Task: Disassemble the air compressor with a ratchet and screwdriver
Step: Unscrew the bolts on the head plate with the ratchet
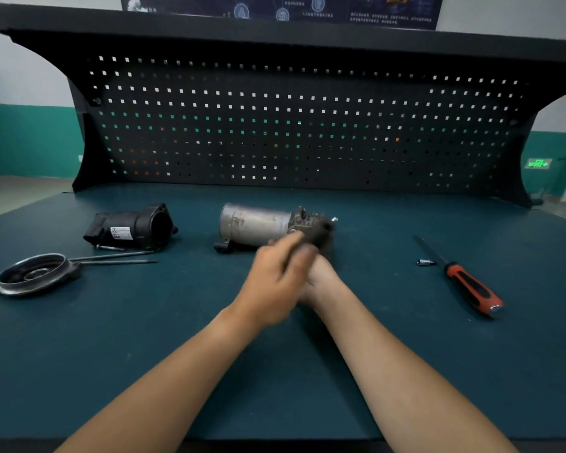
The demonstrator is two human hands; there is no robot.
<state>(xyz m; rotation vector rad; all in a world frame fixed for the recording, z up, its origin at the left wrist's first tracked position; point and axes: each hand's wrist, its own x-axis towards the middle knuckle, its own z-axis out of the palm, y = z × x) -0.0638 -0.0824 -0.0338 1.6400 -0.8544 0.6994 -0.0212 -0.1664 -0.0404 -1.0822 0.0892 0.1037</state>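
The air compressor's silver cylinder (254, 223) lies on its side at the middle of the green bench, with a dark metal head (312, 223) at its right end. My left hand (275, 282) is blurred and curls over the near side of that dark head. My right hand (319, 276) is mostly hidden behind the left one and reaches the same end; what its fingers hold cannot be made out. A red-and-black handled driver (464, 282) lies to the right with a small silver socket (426, 262) beside its shaft.
A black plastic housing (131, 228) lies at the left. In front of it rest a round metal end cover (33, 274) and two long thin bolts (111, 259). A black pegboard (291, 125) rises behind the bench.
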